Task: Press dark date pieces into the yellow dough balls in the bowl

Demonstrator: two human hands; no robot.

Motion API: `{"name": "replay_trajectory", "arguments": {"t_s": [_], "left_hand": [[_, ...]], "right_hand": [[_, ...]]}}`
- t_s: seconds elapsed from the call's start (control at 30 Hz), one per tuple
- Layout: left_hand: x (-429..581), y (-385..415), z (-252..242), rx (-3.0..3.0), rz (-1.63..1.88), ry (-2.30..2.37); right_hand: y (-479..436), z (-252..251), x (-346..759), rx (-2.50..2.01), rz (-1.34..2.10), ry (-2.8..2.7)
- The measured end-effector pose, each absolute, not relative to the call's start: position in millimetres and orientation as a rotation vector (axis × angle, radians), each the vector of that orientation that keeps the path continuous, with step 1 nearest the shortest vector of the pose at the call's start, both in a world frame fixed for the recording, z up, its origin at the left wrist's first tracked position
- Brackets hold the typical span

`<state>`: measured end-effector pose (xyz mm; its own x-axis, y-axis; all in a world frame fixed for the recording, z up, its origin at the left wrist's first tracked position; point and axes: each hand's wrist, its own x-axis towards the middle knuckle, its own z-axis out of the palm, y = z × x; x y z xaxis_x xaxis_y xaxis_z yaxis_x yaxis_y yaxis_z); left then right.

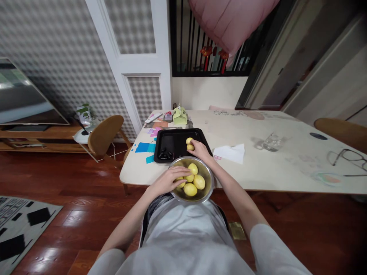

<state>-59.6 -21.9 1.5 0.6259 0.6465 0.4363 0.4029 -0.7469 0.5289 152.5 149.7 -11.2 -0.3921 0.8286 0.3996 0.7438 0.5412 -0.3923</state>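
Observation:
A metal bowl (208, 182) at the table's near edge holds several yellow potatoes (198, 181). My left hand (169, 181) reaches into the bowl, fingers curled over a potato on its left side. Behind the bowl lies a black baking tray (172, 144). My right hand (200, 150) is over the tray's right part, closed on a yellow potato (190, 147), with another potato (189, 140) just beyond it. Small dark pieces (165, 154) lie in the tray's near left corner.
On the cream table (275, 168) are a white napkin (230, 152), a glass (271, 142), spectacles (348, 156), blue and pink papers (145, 147) and a green object (180, 115). Wooden chairs (104, 134) stand at both ends. A TV (20, 95) is at left.

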Motion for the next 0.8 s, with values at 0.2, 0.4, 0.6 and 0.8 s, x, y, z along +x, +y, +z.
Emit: {"name": "replay_trajectory", "arguments": {"t_s": [0.2, 0.4, 0.6, 0.8], "left_hand": [[-56.8, -24.5, -3.6, 2.34, 1.062, 1.062], [-56.9, -24.7, -7.9, 2.288, 1.096, 1.122], [-56.9, -23.2, -6.7, 2.348, 0.952, 1.15], [-58.1, -22.0, -5.8, 2.368, 0.911, 1.141]], "right_hand": [[103.4, 5.1, 170.5, -0.964, 0.405, -2.031], [51.0, 6.0, 173.8, -0.814, 0.549, -2.146], [44.0, -2.1, 163.5, -0.79, 0.586, -2.206], [30.0, -1.8, 173.2, -0.887, 0.515, -2.173]]}}
